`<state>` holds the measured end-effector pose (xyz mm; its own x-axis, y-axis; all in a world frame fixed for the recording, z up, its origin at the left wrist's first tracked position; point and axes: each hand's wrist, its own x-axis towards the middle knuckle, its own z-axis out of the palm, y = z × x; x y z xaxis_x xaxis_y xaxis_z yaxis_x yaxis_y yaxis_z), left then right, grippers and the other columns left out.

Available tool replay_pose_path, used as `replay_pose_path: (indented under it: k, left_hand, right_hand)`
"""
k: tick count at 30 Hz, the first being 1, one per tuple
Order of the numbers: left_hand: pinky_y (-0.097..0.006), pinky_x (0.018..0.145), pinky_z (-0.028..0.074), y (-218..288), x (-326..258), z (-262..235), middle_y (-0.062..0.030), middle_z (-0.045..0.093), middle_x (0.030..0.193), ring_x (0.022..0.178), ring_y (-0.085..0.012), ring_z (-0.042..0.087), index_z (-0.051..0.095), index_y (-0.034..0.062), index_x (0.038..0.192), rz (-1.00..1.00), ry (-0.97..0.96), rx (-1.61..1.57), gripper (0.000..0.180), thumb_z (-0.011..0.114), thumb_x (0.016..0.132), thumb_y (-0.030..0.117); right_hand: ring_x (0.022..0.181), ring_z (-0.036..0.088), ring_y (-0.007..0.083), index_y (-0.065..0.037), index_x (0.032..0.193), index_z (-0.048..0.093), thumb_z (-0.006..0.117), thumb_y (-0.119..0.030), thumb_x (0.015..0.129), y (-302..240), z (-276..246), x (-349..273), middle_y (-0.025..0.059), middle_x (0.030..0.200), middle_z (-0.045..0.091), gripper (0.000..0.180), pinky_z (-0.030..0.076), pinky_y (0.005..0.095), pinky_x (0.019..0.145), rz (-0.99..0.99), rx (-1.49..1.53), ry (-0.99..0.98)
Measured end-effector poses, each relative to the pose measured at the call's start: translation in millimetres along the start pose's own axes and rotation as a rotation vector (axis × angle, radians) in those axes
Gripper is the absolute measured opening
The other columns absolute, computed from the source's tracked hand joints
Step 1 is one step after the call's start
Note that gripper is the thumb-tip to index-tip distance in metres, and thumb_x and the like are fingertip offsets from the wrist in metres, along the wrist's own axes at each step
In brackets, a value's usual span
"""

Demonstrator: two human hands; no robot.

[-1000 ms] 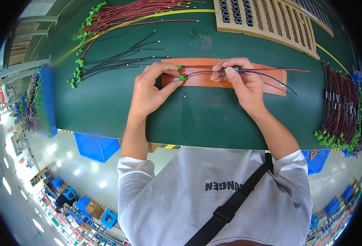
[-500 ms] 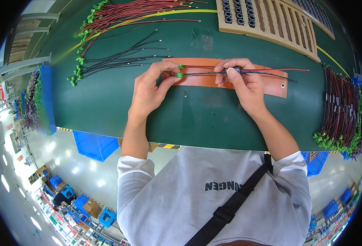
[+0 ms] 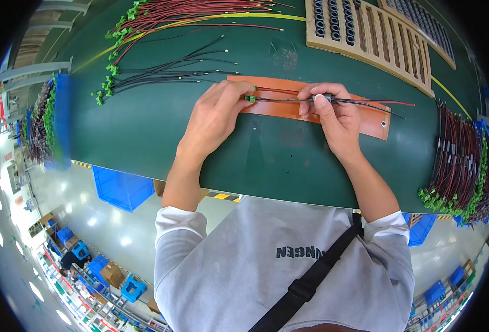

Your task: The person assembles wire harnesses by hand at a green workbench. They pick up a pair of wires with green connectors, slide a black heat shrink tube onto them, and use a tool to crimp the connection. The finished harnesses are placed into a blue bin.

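My left hand (image 3: 215, 115) is closed on small green connectors (image 3: 250, 99) at the left end of red and black wires. To the right, my right hand (image 3: 337, 117) pinches a black cylindrical ring (image 3: 326, 97) with the wires running through it. The free ends of the red wire (image 3: 396, 103) and black wires (image 3: 385, 112) stick out past the right hand. Both hands are over an orange strip (image 3: 373, 126) on the green table. My left fingertips partly hide the connectors.
Black wires (image 3: 172, 74) and red wires (image 3: 200, 14) with green connectors lie at the far left. A slotted tray (image 3: 366, 44) partly filled with black rings stands far right, another tray (image 3: 421, 30) behind it. Bundled wires (image 3: 452, 155) hang over the right edge. Blue bins (image 3: 122, 187) are below the table.
The whole view has shifted slightly. My left hand has turned a little, its fingers now closer around the green connectors. My right hand keeps its pinch on the ring.
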<state>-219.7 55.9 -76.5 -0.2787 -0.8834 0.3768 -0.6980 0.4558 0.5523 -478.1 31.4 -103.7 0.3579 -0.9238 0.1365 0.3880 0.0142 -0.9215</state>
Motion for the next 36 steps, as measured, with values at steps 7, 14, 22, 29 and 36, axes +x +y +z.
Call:
replay_pose_path:
  k: [7,14,22,29,36]
  left_hand:
    - [-0.037,0.09,0.051,4.0,8.2,-4.0,-0.0088,0.064,0.109,0.103,-0.0282,0.059,0.069,0.0063,0.123,-0.112,-0.043,-0.07,0.05,0.082,0.075,0.002]
    - [-0.038,0.091,0.05,-1.4,9.7,3.1,-0.0074,0.064,0.11,0.104,-0.0281,0.059,0.074,0.0061,0.117,-0.102,-0.042,-0.077,0.043,0.082,0.074,0.004]
    - [-0.032,0.079,0.048,62.7,27.1,7.6,0.0,0.067,0.13,0.09,-0.0171,0.061,0.074,0.0131,0.121,0.701,0.055,0.539,0.042,0.069,0.08,0.019]
    - [-0.033,0.072,0.052,31.4,49.8,4.8,-0.0109,0.065,0.113,0.085,-0.0195,0.061,0.069,-0.0045,0.114,0.735,0.05,0.567,0.042,0.067,0.077,0.015]
    - [-0.039,0.079,0.058,-15.5,57.0,-24.9,-0.0152,0.069,0.113,0.09,-0.0281,0.069,0.071,-0.0011,0.11,0.549,0.146,0.589,0.034,0.065,0.077,0.006]
  right_hand:
    - [0.083,0.058,0.0125,-0.003,0.116,0.054,0.053,-0.011,0.107,-2.1,-0.9,2.3,0.0197,0.124,0.065,0.013,0.049,0.0264,0.07,0.019,-0.029,-0.022]
    - [0.079,0.055,0.0094,-0.004,0.123,0.052,0.053,-0.008,0.105,-9.0,3.1,5.7,0.0102,0.106,0.067,0.018,0.045,0.0237,0.069,0.146,-0.21,-0.111]
    - [0.088,0.073,0.0259,-0.001,0.114,0.062,0.064,-0.01,0.097,-1.5,5.2,8.2,0.0142,0.093,0.072,0.019,0.054,0.0369,0.076,-0.131,-0.661,-0.204]
    - [0.076,0.068,0.0236,-0.002,0.112,0.063,0.063,-0.017,0.1,-17.8,13.1,4.4,0.0134,0.092,0.071,0.019,0.053,0.0354,0.07,0.051,-0.676,-0.134]
    - [0.067,0.057,0.0164,-0.001,0.109,0.062,0.064,-0.022,0.102,-9.1,7.7,2.6,0.0092,0.082,0.063,0.023,0.046,0.0313,0.063,0.1,-0.547,-0.125]
